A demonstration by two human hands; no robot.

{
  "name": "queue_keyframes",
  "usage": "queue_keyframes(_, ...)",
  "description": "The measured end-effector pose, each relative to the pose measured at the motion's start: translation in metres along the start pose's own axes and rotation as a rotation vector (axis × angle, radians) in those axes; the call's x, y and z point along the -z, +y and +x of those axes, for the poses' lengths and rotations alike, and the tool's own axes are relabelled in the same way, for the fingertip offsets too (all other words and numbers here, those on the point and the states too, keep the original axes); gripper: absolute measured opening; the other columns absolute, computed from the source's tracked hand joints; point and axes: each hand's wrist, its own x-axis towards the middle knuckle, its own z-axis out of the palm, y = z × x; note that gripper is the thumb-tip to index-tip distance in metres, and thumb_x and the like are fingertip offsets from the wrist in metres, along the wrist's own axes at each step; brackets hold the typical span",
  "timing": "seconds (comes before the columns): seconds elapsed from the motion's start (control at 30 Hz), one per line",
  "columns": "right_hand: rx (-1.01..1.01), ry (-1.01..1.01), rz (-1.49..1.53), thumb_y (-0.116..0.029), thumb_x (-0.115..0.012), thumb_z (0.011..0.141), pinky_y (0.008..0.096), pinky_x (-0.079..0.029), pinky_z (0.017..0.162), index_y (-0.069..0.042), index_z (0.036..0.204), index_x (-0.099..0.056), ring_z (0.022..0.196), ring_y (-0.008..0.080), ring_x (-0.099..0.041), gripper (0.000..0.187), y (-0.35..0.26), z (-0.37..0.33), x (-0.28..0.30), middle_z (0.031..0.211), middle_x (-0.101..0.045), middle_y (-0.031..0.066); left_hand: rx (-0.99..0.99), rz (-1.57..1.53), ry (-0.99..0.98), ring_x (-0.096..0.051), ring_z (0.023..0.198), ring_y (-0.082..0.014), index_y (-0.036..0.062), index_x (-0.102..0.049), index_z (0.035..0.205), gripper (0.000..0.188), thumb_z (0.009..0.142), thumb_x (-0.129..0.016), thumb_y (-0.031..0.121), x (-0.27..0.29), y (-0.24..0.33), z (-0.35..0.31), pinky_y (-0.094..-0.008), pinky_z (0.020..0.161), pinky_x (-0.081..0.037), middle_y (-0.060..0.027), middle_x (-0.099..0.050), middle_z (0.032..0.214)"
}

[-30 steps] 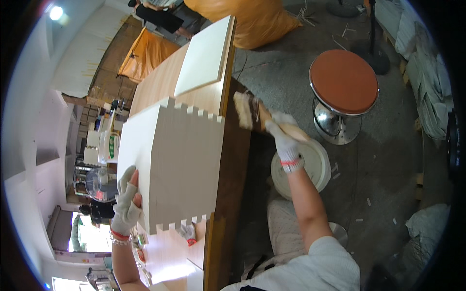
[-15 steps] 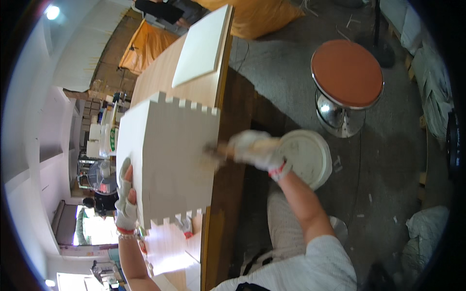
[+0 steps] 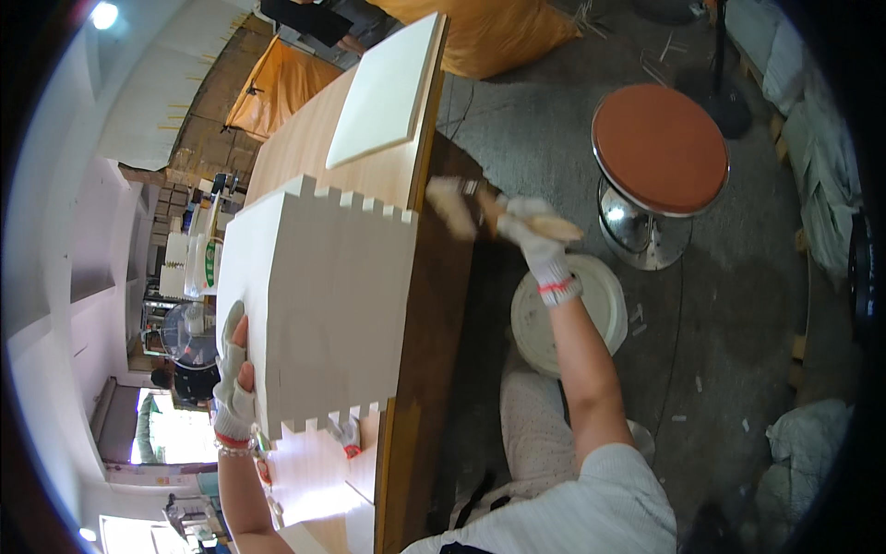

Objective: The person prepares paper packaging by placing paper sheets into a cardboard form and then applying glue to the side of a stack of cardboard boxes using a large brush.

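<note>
A pale block of boards (image 3: 337, 300) with notched edges at both ends stands on the wooden table. My left hand (image 3: 234, 374), in a white glove with bare fingertips showing, lies stretched out along its left face, holding nothing. To the right, past the table edge, my gloved right hand (image 3: 533, 229) grips the wooden handle of a wide brush (image 3: 459, 207). The bristles point left and are slightly blurred, apart from the boards. Below that hand is a round whitish bucket or lid (image 3: 593, 319), partly hidden by my wrist.
A pale flat panel (image 3: 386, 88) lies at the table's far end. Near the block is a red-and-grey tool or glove (image 3: 349, 437). A round brown stool (image 3: 660, 148) stands on the right. An orange sack (image 3: 503, 37) and another person (image 3: 314, 20) are at the back.
My right hand has swung away from the boards, up and to the right, with the brush. My left hand stays against the boards.
</note>
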Motion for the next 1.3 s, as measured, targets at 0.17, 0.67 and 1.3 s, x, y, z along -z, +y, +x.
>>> queue_keyframes(0.17, -0.134, 0.049, -0.080, -0.005, -0.072, 0.081, 0.0272, -0.051, 0.081, -0.003, 0.085, -0.067, 0.090, 0.0153, -0.064, 0.007, -0.032, 0.004, -0.025, 0.090, -0.068, 0.0061, 0.066, -0.061, -0.032, -0.032, 0.137, -0.0204, 0.0018, -0.024, 0.150, 0.090, 0.088, -0.051, 0.063, -0.001, 0.000, -0.003, -0.0344, 0.111, -0.029, -0.0109, -0.031, 0.151)
queue_keyframes(0.67, 0.462, -0.379, -0.189, -0.007, -0.074, 0.080, 0.0295, -0.054, 0.081, -0.007, 0.091, -0.067, 0.092, 0.0166, -0.066, 0.013, -0.059, 0.065, -0.032, 0.102, -0.069, 0.0080, 0.012, -0.012, 0.033, -0.031, 0.137, -0.0211, 0.0000, -0.023, 0.149, 0.090, 0.089, -0.050, 0.062, -0.010, 0.002, 0.000, -0.0345, 0.112, -0.029, -0.0106, -0.028, 0.152)
queue_keyframes(1.3, 0.516, -0.049, -0.301, -0.015, -0.068, 0.087, 0.0264, -0.054, 0.071, -0.008, 0.096, -0.062, 0.081, 0.0106, -0.064, 0.012, -0.111, 0.074, -0.081, 0.097, -0.065, 0.0015, -0.064, 0.086, 0.017, -0.033, 0.137, -0.0232, -0.0022, -0.030, 0.147, 0.082, 0.093, -0.047, 0.057, -0.004, 0.011, 0.002, -0.0346, 0.111, -0.029, -0.0141, -0.032, 0.150)
